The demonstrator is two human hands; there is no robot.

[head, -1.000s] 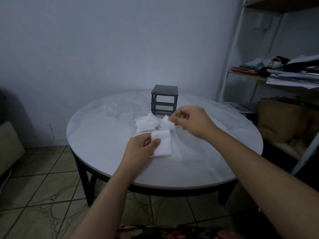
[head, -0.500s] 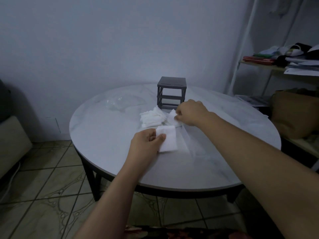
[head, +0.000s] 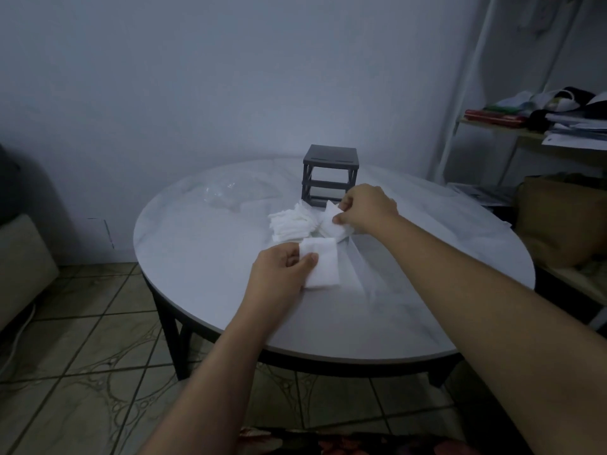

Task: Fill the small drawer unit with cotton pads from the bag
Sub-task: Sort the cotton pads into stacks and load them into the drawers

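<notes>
cotton pads heaped beside drawer unit; left grip pinches pad stack, right grip pinches loose pads.

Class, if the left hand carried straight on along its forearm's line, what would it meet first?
The left hand, holding a pad stack, would probably meet the loose pile of cotton pads first, beside the right hand; depth is unclear.

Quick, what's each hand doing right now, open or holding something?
Left hand: closed, holding a small stack of cotton pads.
Right hand: closed, pinching a cotton pad beside the loose pile.
</notes>
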